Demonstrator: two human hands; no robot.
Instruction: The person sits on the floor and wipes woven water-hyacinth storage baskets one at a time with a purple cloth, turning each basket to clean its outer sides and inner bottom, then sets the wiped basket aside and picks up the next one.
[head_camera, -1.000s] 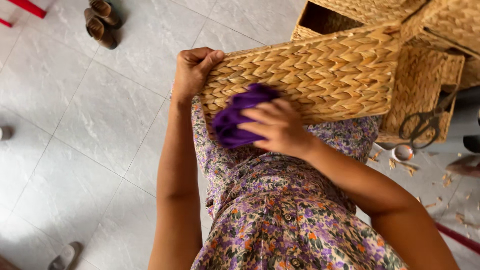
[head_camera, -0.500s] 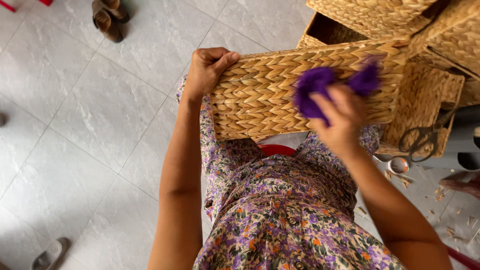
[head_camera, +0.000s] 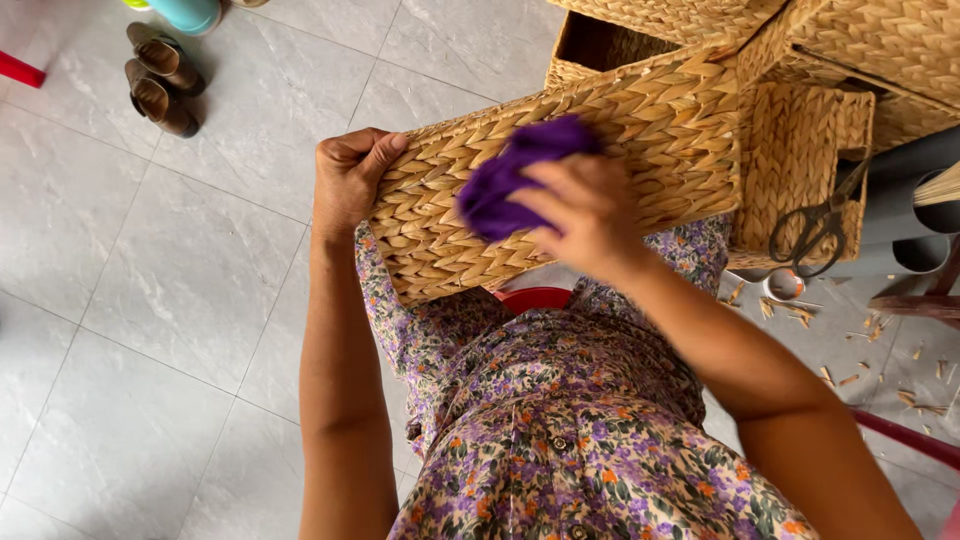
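Left hand (head_camera: 350, 180) fingers curl over the edge of the rectangular woven straw basket (head_camera: 560, 180), held above the lap. Right hand (head_camera: 585, 215) fingers pinch a bunched purple cloth (head_camera: 505, 180) against its side. Wiping looks underway; 1 side in view, progress unclear.

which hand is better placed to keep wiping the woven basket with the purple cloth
Right. The right hand already presses the bunched purple cloth against the flat woven straw basket, while the left hand grips the basket's end, steadying it.
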